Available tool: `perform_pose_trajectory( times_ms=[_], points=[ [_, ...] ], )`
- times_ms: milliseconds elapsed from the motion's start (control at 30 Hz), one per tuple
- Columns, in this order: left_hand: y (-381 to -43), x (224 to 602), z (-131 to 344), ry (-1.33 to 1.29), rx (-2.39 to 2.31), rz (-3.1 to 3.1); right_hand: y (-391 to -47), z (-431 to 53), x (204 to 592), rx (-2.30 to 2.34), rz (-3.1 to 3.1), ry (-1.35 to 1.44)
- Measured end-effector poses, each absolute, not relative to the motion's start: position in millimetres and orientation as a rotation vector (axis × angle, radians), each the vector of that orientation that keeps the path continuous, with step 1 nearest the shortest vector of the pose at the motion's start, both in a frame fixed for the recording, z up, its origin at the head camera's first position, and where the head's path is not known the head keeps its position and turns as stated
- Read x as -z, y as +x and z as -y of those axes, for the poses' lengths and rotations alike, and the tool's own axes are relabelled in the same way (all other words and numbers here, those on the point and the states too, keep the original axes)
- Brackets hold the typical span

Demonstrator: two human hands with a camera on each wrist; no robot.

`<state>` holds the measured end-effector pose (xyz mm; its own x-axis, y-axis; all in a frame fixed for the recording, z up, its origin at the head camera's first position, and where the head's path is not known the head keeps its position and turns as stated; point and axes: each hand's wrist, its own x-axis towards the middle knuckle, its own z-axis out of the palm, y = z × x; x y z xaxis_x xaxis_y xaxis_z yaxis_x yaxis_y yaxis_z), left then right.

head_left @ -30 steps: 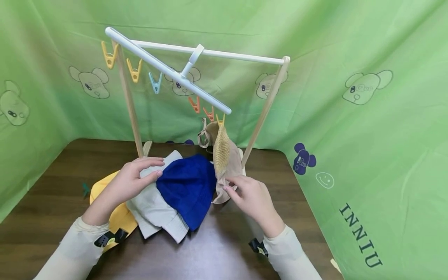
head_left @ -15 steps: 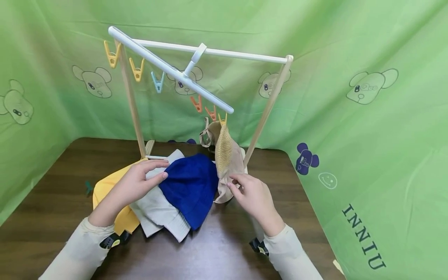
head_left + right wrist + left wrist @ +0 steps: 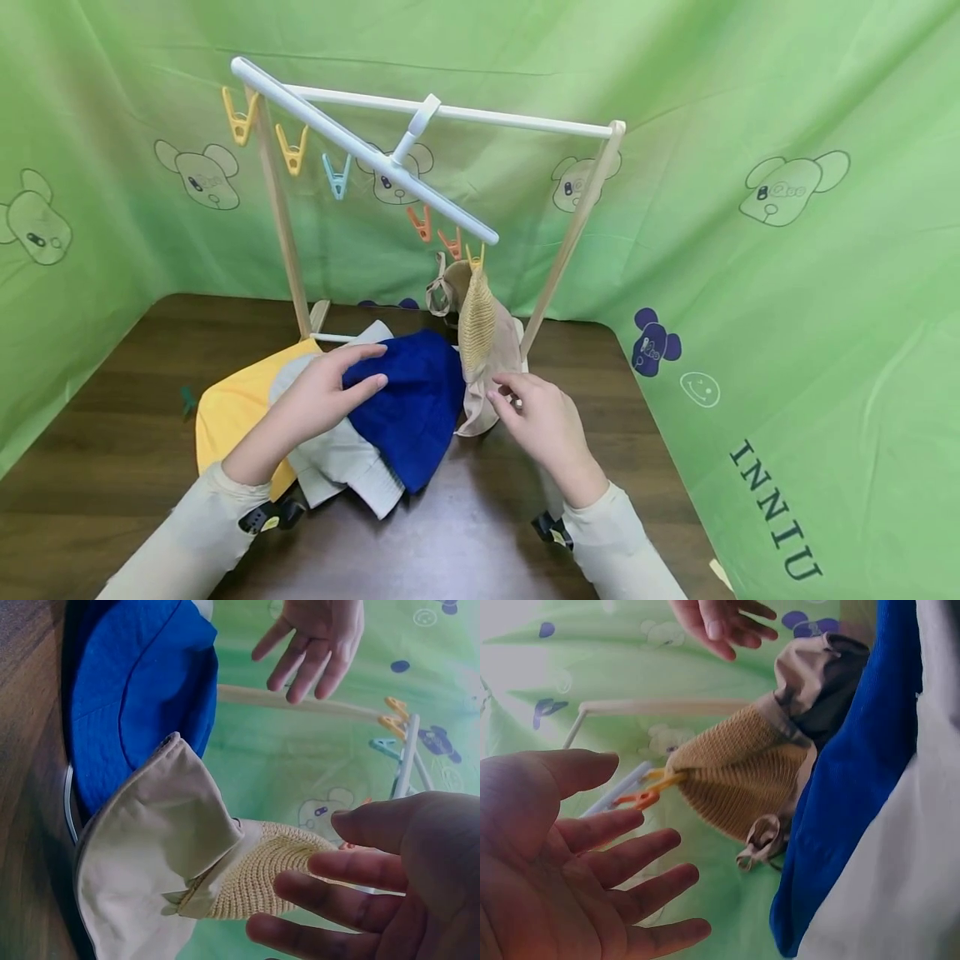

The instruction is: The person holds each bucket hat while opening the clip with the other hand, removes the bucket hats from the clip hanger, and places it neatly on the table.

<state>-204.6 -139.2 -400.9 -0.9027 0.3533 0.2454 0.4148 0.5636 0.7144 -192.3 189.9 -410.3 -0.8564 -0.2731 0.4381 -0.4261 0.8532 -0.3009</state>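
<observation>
A straw hat with a beige cloth brim point(image 3: 478, 333) hangs by its crown from a yellow clip point(image 3: 476, 256) at the near end of the white hanger point(image 3: 367, 154). My right hand point(image 3: 543, 421) hovers beside its brim, fingers loosely bent and holding nothing; the right wrist view shows the straw crown point(image 3: 262, 870) just beyond the fingers. Over the left side of a blue bucket hat point(image 3: 412, 408) is my left hand point(image 3: 318, 396), its fingers spread apart in the left wrist view, with nothing in them. Under the blue hat lies a pale grey hat point(image 3: 345, 458).
A yellow hat point(image 3: 236, 404) lies at the left of the pile on the brown table point(image 3: 480, 533). Several other clips, among them a blue clip point(image 3: 337, 176), hang from the hanger. The hanger hooks onto a rack with wooden posts point(image 3: 573, 242). Green cloth surrounds the table.
My left hand has moved right, from the grey hat to over the blue hat's edge. My right hand has barely shifted beside the straw hat, which still hangs in the clip.
</observation>
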Motion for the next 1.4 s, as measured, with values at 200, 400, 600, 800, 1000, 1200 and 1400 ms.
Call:
perform_pose_trajectory(
  times_ms=[200, 400, 600, 800, 1000, 1200, 1400],
  points=[
    [-207, 396, 127, -0.648, 1.276, 2.725, -192, -190, 412, -0.576, 2.657, 0.509],
    [-216, 387, 111, -0.648, 1.285, 2.689, -194, -191, 414, -0.583, 2.64, 0.506],
    [-230, 373, 100, -0.633, 1.343, 2.673, -197, -188, 416, -0.588, 2.649, 0.471],
    [-248, 363, 84, -0.616, 1.361, 2.716, -199, -187, 417, -0.604, 2.691, 0.369],
    [-263, 357, 66, -0.566, 1.406, 2.689, -200, -191, 416, -0.59, 2.716, 0.318],
    [-273, 354, 54, -0.575, 1.463, 2.672, -200, -193, 415, -0.599, 2.72, 0.321],
    [-282, 352, 39, -0.58, 1.486, 2.665, -200, -194, 416, -0.608, 2.742, 0.36]
  ],
)
